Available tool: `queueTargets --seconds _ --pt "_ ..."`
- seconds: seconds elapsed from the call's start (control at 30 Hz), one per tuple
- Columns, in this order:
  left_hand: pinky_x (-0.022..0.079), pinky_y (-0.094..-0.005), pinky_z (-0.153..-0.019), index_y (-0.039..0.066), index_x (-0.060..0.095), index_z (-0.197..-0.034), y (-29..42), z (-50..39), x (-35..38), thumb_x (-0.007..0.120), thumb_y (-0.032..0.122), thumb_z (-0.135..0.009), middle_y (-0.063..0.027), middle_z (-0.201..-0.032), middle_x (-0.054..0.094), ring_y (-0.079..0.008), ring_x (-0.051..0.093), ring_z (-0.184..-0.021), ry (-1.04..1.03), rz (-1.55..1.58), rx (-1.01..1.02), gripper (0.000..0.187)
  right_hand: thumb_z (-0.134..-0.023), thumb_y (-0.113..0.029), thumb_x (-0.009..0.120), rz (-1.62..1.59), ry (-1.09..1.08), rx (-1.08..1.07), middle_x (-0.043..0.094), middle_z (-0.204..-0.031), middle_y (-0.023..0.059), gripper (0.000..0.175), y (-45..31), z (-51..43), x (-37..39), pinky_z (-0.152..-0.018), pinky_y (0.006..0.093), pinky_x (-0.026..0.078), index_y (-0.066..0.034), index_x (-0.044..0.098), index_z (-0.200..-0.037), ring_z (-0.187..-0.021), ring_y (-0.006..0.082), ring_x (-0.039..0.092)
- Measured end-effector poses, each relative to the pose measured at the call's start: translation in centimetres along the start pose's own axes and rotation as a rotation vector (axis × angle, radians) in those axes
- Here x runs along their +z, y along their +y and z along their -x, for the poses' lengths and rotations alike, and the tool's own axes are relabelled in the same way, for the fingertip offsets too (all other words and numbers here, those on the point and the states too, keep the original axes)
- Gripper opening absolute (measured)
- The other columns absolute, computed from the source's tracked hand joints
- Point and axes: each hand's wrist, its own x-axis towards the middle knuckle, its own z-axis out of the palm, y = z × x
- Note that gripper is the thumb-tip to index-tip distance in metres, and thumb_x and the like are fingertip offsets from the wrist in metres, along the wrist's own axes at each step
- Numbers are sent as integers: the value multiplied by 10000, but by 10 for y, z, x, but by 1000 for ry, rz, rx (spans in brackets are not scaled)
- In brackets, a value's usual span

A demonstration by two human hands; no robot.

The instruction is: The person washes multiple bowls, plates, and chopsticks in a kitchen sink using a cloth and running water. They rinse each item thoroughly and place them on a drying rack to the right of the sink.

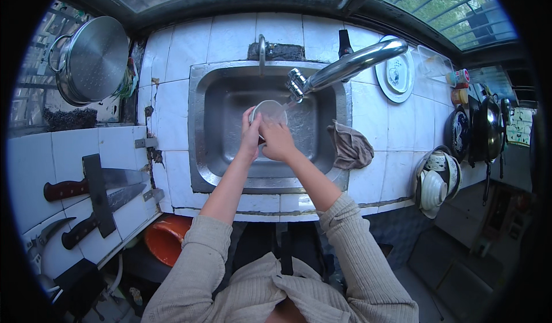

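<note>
A pale bowl (268, 107) is tilted under the running water of a chrome faucet (353, 67), above the stainless steel sink (220, 124). My left hand (250, 135) grips the bowl by its left side, thumb near the rim. The fingers of my right hand (278, 139) reach into the bowl and touch its inner surface; their tips are partly blurred by water. Whether the right hand holds anything small cannot be told. On the sink's right edge lies a crumpled brownish cloth (351, 146).
A second, thin faucet (261, 53) stands behind the sink. Plates (394, 75) lie at the back right, beyond stacked bowls (433, 189). Knives hang in a black rack (98, 195) at left, below a steel steamer pot (97, 60). An orange bucket (166, 241) is under the counter.
</note>
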Motion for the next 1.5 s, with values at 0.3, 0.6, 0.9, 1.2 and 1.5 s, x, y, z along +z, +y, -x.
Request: queueTargets --seconds 0.3,0.6,0.9,1.2,1.5 --pt "371 -359 -1013 59 484 -1305 -1 7 1 550 204 -948 -133 -1285 512 -266 490 -1188 169 -400 251 391 -812 -121 634 -392 281 566 645 -1045 219 278 25 -2 13 -805 432 486 -22 566 -1062 -983 396 596" --pt "408 -373 -1018 23 578 -1252 42 -28 19 506 384 -960 -149 -1259 580 -268 550 -1173 -545 -548 -154 470 -914 -183 569 -1451 -259 925 522 -680 -1 102 38 36 18 -359 215 237 -120 554 -993 -440 76 404" --pt "447 -377 -979 76 499 -1335 -35 4 41 321 433 -1013 -117 -1225 603 -284 569 -1130 -48 371 -156 512 -894 -114 467 -1627 54 1099 457 -603 7 59 42 2 30 -329 237 215 -88 518 -878 -406 75 364" --pt "486 -342 -924 64 614 -1219 15 -60 6 416 303 -988 -102 -1160 654 -201 632 -1031 -528 -282 -450 387 -880 -106 490 -1760 -297 1170 392 -557 -14 91 38 33 38 -336 251 222 -91 485 -791 -389 73 319" --pt "392 -317 -991 95 463 -1324 -28 10 21 578 147 -927 -84 -1243 558 -184 516 -1148 10 -143 319 417 -860 -196 666 -1667 207 1084 479 -564 -8 164 -3 8 33 -339 230 234 -71 561 -847 -388 79 386"
